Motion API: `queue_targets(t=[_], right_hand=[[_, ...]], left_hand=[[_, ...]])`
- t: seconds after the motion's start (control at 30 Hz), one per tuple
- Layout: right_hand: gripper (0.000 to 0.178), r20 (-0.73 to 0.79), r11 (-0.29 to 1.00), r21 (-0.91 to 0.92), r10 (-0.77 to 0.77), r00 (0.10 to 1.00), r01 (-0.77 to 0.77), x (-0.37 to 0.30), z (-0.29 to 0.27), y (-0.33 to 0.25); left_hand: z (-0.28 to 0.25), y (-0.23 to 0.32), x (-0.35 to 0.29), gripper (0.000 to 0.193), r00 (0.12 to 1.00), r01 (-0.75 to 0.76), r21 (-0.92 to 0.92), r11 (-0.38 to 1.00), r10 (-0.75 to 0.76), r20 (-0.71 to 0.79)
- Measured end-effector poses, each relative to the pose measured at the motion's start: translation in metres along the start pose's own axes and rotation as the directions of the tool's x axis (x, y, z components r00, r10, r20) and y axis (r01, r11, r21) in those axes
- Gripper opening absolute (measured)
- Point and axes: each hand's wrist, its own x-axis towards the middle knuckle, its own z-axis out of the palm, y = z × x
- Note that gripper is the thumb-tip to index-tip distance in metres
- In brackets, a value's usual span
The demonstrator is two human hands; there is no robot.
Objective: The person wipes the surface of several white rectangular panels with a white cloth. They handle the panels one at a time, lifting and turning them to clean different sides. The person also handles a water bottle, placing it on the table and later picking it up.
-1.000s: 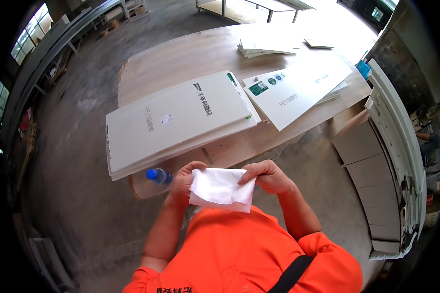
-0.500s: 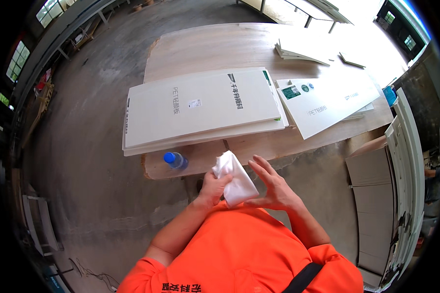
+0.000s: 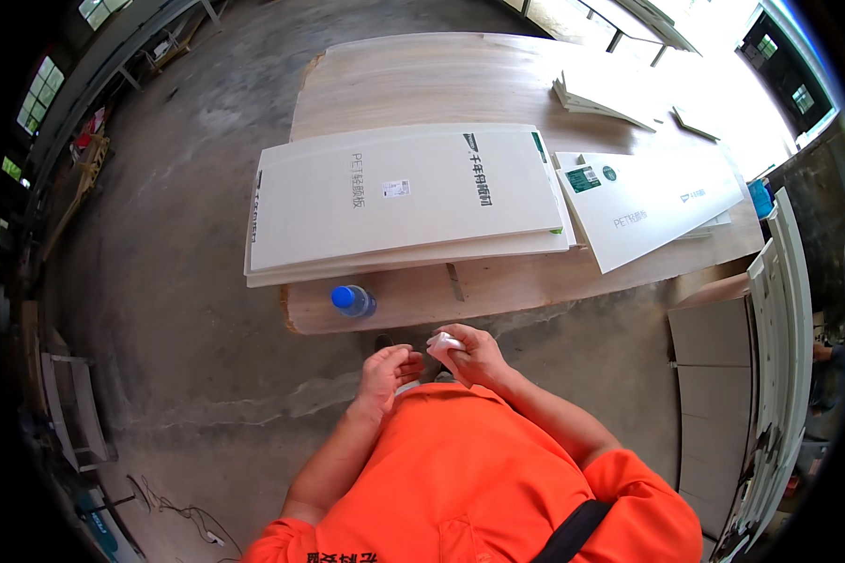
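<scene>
My right hand (image 3: 476,355) is closed around a crumpled white soft piece (image 3: 448,343), cloth or thin plastic film; which of the two I cannot tell. Only a bunched bit of it shows between thumb and fingers. Just left of it, my left hand (image 3: 385,373) has its fingers curled in, a small gap from the right. A bit of white shows below the left fingers, but what they hold, if anything, is hidden. Beyond my left hand, a clear bottle with a blue cap (image 3: 352,300) stands at the near edge of the wooden table (image 3: 385,80).
Stacked white panels (image 3: 347,225) cover the table's left part, overhanging its left side. More white panels (image 3: 662,202) lie at the right, smaller boards (image 3: 606,101) behind them. Upright panels (image 3: 714,375) lean at my right. A cable (image 3: 192,511) lies on the floor at lower left.
The white piece was spread in my left hand; now it is bunched in my right. My right fingers have closed, and my left hand has drawn slightly left. The view has shifted a little.
</scene>
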Motion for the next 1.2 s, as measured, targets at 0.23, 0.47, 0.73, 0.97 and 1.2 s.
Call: queue_targets(t=[0.23, 0.47, 0.73, 0.97, 1.2], right_hand=[[0.040, 0.016, 0.789, -0.556, -0.305, 0.952, 0.262, 0.087, 0.065, -0.090], [0.025, 0.108, 0.574, -0.795, -0.183, 0.977, 0.195, 0.153, 0.130, -0.108], [0.021, 0.046, 0.581, -0.808, -0.102, 0.994, 0.097, 0.151, 0.130, -0.112], [0.022, 0.138, 0.476, -0.829, -0.333, 0.933, 0.293, 0.128, 0.096, -0.089], [0.020, 0.458, 0.260, -0.731, -0.500, 0.735, 0.631, 0.102, 0.028, -0.095]], left_hand=[[-0.080, 0.024, 0.082, 0.094, 0.412, -0.601, 0.729, 0.327, 0.909, -0.068], [-0.081, 0.072, 0.114, 0.045, 0.658, -0.394, 0.910, 0.127, 0.731, 0.183], [-0.100, 0.065, 0.152, 0.025, 0.459, -0.718, 0.690, 0.090, 0.806, 0.373], [-0.054, 0.093, 0.115, 0.022, 0.459, -0.694, 0.711, -0.112, 0.691, 0.558], [-0.017, 0.110, 0.092, 0.029, 0.549, -0.710, 0.689, -0.145, 0.498, 0.671]])
